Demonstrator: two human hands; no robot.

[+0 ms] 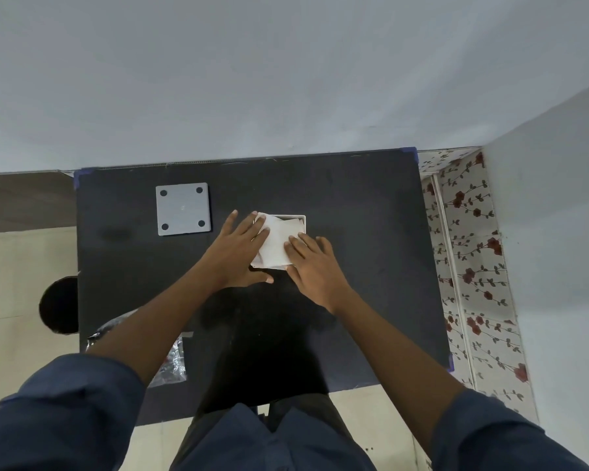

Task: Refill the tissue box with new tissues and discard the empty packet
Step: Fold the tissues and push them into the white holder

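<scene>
A white square tissue box (302,220) stands open on the black table (371,232), with a stack of white tissues (278,244) lying tilted across its top. My left hand (240,249) lies flat against the stack's left side, fingers spread. My right hand (315,266) presses its fingertips on the stack's lower right corner. The box's grey lid (183,209), with a dark dot in each corner, lies flat to the left. The clear, crinkled empty packet (174,360) lies near the table's front left, partly hidden by my left arm.
A dark round bin (60,305) stands on the floor just left of the table. A wall runs behind the table, and a flower-patterned panel (473,266) stands along its right side.
</scene>
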